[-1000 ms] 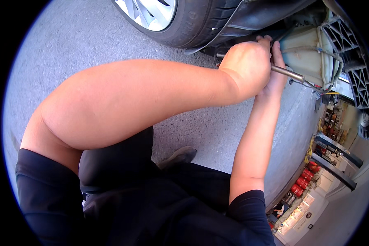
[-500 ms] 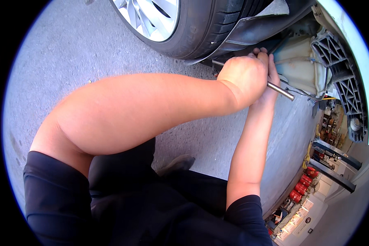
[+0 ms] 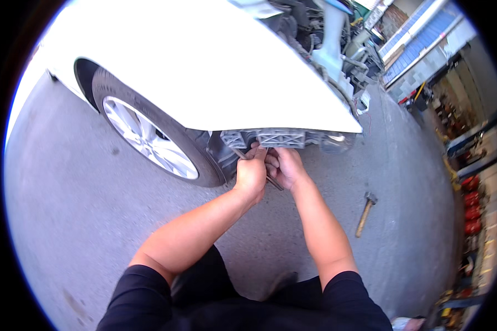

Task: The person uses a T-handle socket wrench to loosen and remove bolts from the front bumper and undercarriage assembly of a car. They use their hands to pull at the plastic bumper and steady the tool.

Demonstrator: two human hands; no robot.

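My left hand (image 3: 252, 175) is closed around a slim metal bar (image 3: 275, 183), whose ends stick out on both sides of the fist. Against it, under the front corner of a white car fender (image 3: 204, 71), is my right hand (image 3: 287, 166), its fingers curled. What those fingers grip is hidden. Just above both hands runs a grey ribbed plastic bracket (image 3: 281, 138) along the fender's lower edge. The dark wheel-arch liner (image 3: 220, 151) lies to the left of the hands.
A wheel with silver spokes (image 3: 149, 140) stands left of my hands. On the grey ground to the right lies a hammer with a wooden handle (image 3: 363, 218). Exposed engine-bay parts (image 3: 331, 41) show beyond the fender. Red canisters (image 3: 471, 204) line the far right.
My view has pulled up and back, so the fender, engine bay and hammer now show. The left hand still grips the bar; the right hand's fingers are now curled beside it.
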